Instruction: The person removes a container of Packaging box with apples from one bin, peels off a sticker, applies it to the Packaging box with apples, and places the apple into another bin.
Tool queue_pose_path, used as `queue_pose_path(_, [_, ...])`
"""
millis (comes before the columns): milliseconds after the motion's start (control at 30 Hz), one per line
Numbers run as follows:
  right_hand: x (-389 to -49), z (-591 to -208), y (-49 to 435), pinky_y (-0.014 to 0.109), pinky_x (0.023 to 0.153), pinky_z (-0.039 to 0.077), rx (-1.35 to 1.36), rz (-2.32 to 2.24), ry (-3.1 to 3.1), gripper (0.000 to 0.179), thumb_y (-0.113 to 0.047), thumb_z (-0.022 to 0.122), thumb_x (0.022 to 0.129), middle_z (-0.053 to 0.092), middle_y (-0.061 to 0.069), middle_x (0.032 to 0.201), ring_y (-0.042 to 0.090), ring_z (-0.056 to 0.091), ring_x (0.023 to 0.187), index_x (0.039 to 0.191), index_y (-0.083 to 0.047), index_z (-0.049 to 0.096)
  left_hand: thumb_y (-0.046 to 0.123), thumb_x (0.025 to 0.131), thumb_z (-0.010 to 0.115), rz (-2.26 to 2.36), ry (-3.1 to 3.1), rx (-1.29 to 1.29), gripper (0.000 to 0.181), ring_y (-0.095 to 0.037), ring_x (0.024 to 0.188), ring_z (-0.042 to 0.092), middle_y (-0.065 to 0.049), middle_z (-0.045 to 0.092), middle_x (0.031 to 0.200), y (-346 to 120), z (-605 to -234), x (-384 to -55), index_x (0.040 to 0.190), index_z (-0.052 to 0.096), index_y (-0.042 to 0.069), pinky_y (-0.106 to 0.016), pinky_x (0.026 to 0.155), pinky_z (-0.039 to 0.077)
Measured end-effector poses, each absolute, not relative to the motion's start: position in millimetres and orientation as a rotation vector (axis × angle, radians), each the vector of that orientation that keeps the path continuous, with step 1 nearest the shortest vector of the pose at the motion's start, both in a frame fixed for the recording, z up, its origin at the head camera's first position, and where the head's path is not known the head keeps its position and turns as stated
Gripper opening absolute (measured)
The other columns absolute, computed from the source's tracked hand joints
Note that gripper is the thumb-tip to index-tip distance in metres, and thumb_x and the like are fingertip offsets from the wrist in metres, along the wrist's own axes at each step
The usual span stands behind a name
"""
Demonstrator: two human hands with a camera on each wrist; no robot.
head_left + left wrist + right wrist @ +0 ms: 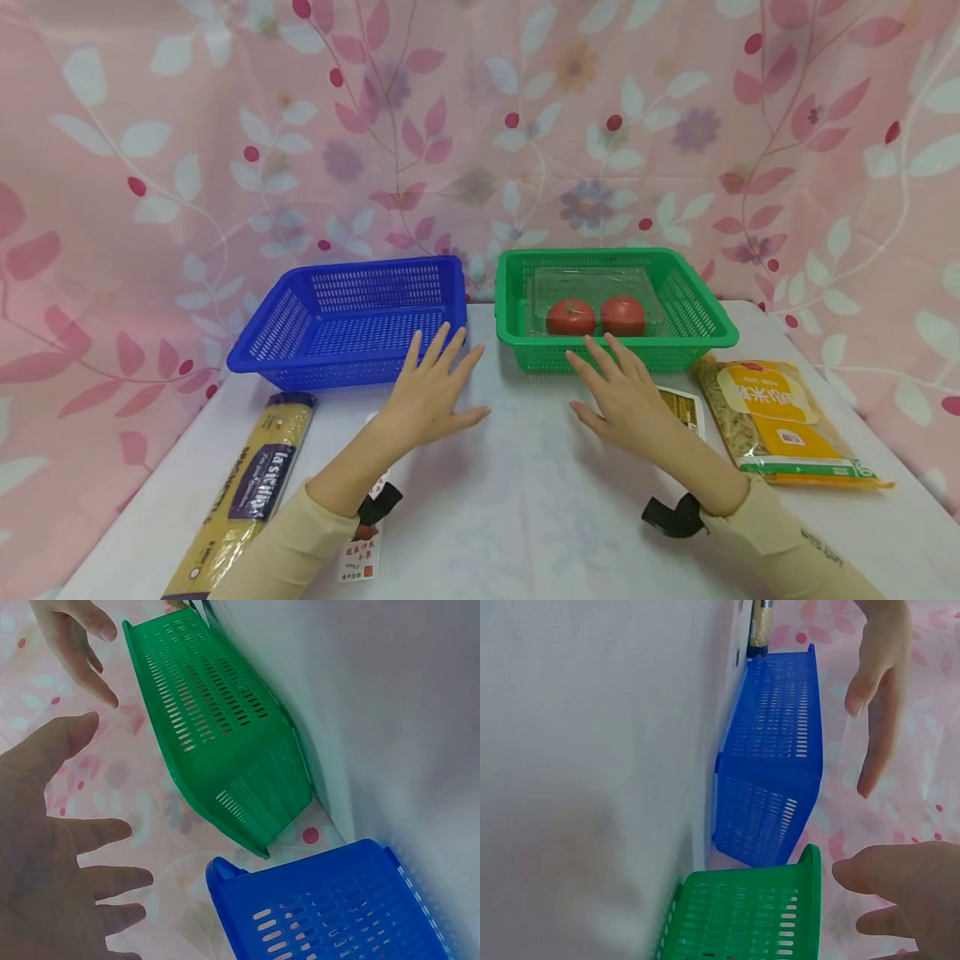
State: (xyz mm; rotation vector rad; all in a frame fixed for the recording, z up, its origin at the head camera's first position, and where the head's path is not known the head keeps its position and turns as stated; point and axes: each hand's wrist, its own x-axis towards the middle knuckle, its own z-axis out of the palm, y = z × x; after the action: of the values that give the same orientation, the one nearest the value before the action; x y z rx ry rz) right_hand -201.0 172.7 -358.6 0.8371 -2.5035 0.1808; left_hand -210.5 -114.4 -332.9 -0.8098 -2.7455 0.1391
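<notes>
My left hand [429, 393] hovers over the table with fingers spread, just in front of the blue basket [337, 375]; it holds nothing. Fingers also spread, my right hand [626, 400] is held above the table before the green basket [615, 343] and grips nothing. Inside the green basket lies a clear plastic container [592, 283] with two red, apple-like fruits [572, 317]. No items show in the blue basket. Both wrist views show the hands [52, 847] [911, 892] apart from the baskets.
A spaghetti pack [255, 483] lies at left, with a white printed packet [362, 554] partly under my left arm. On the right are a yellow-orange food bag [780, 417] and a small label-faced pack [682, 408], partly hidden by my right hand. A floral curtain [480, 125] hangs behind.
</notes>
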Motion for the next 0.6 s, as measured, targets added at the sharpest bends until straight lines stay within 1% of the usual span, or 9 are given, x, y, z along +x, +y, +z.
queue_pose_path(200, [-205, -353, 175, 0.062, 0.094, 0.030, 0.844, 0.221, -2.519, 0.064, -0.029, 0.069, 0.080, 0.037, 0.027, 0.136, 0.047, 0.026, 0.127, 0.132, -0.002, 0.045, 0.063, 0.082, 0.049, 0.055, -2.744, -0.830, 0.080, -0.031, 0.138, 0.003, -0.016, 0.023, 0.148, -109, -331, -215, 0.144, 0.030, 0.016, -0.053, 0.107, -0.003])
queue_pose_path(367, [-209, -348, 177, 0.063, 0.092, 0.032, 0.829, 0.254, -2.572, 0.065, -0.028, 0.069, 0.080, 0.036, 0.026, 0.137, 0.047, 0.026, 0.126, 0.133, -0.001, 0.043, 0.064, 0.084, 0.044, 0.075, -2.777, -0.804, 0.078, -0.032, 0.138, 0.005, -0.014, 0.023, 0.149, -105, -327, -218, 0.145, 0.028, 0.018, -0.054, 0.106, -0.006])
queue_pose_path(467, [-213, -346, 179, 0.063, 0.093, 0.031, 0.833, 0.294, -2.586, 0.065, -0.027, 0.069, 0.080, 0.035, 0.027, 0.137, 0.046, 0.027, 0.126, 0.133, -0.001, 0.042, 0.064, 0.084, 0.045, 0.067, -2.798, -0.794, 0.078, -0.033, 0.138, 0.005, -0.015, 0.023, 0.149, -102, -324, -222, 0.145, 0.027, 0.017, -0.054, 0.106, -0.007])
queue_pose_path(600, [-217, -343, 183, 0.061, 0.096, 0.029, 0.834, 0.334, -2.596, 0.065, -0.026, 0.069, 0.081, 0.034, 0.027, 0.137, 0.046, 0.026, 0.126, 0.134, -0.001, 0.042, 0.062, 0.084, 0.046, 0.051, -2.818, -0.795, 0.078, -0.032, 0.138, 0.006, -0.015, 0.024, 0.148, -99, -320, -228, 0.145, 0.027, 0.016, -0.054, 0.106, -0.005])
